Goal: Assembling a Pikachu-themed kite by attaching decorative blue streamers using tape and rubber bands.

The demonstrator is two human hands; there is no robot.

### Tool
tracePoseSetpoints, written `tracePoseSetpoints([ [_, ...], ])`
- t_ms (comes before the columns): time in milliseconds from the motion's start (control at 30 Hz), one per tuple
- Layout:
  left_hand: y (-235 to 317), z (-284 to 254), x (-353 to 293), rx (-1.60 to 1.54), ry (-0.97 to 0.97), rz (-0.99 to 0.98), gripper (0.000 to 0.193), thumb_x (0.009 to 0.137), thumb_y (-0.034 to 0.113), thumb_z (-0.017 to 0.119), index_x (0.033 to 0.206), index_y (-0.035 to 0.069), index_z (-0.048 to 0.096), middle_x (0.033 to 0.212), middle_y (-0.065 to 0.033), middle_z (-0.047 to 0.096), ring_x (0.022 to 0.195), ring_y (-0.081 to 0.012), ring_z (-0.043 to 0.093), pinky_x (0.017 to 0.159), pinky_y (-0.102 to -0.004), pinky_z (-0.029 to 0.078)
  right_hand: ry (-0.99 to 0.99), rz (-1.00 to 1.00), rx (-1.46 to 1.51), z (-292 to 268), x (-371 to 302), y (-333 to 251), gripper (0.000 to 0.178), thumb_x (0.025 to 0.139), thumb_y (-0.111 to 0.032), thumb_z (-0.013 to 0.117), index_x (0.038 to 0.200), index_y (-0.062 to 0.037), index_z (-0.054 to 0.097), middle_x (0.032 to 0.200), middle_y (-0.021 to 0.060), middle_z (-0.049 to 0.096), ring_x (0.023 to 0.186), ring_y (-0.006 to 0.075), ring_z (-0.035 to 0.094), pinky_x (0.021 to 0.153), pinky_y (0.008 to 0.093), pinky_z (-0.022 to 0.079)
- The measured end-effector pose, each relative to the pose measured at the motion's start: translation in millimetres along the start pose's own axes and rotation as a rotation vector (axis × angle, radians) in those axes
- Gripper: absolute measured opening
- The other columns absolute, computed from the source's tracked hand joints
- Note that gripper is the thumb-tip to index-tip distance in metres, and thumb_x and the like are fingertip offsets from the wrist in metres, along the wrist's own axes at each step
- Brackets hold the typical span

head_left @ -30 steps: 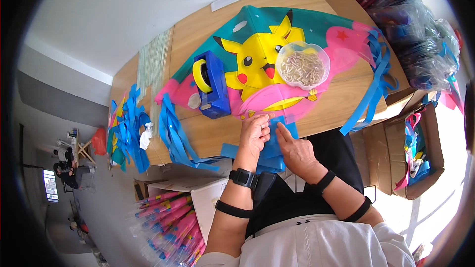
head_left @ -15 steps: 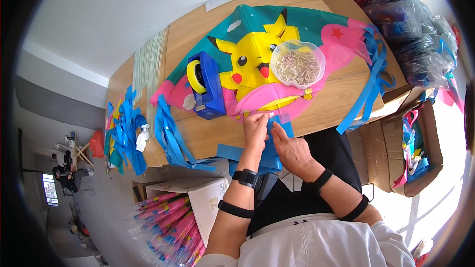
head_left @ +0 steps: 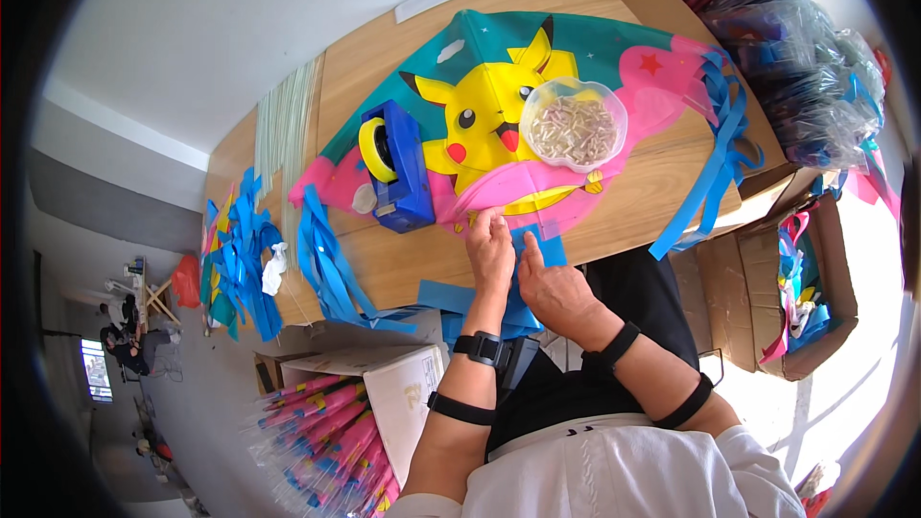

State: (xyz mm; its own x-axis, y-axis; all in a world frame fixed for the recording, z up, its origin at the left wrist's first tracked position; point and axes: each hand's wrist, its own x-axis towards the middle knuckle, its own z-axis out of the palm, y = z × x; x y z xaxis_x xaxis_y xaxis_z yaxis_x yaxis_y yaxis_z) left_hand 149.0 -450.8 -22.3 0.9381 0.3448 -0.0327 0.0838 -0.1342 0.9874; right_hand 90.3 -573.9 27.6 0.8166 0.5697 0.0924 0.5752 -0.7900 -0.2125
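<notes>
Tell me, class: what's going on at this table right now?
A person is working on a colourful kite spread across a wooden table. The left hand presses flat on the kite's near edge, and the right hand rests beside it on a blue strip at that same edge. A blue tape dispenser and a clear bowl of small pieces sit on the kite. More blue strips hang over the table's edge.
</notes>
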Motion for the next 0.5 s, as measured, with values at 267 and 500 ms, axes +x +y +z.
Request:
tracePoseSetpoints([
  [267, 49.4, -17.4, -5.8, -0.220, -0.258, -0.522, 0.022, 0.096, 0.013, 0.046, 0.108, 0.002, 0.061, 0.059, 0.0019, 0.045, 0.042, -0.0048, 0.033, 0.036, -0.0210, 0.024, 0.013, 0.078, 0.215, 0.3, -5.3, 7.3, 0.029, 0.076, -0.006, 0.057, 0.101, 0.0077, 0.058, 0.125, 0.0297, 0.052, 0.069, 0.0330, 0.067, 0.060, 0.0380, 0.055],
  [500, 34.1, -24.2, -27.4, -0.333, -0.018, -0.274, 0.012, 0.088, 0.012, 0.062, 0.095, 0.003, 0.061, 0.066, 0.0003, 0.052, 0.051, -0.0067, 0.043, 0.045, -0.0203, 0.033, 0.303, 0.697, 1.045, 10.4, -11.6, 29.6, 0.024, 0.069, -0.001, 0.061, 0.093, 0.0023, 0.056, 0.092, 0.0270, 0.061, 0.088, 0.0435, 0.059, 0.074, 0.0443, 0.048],
])
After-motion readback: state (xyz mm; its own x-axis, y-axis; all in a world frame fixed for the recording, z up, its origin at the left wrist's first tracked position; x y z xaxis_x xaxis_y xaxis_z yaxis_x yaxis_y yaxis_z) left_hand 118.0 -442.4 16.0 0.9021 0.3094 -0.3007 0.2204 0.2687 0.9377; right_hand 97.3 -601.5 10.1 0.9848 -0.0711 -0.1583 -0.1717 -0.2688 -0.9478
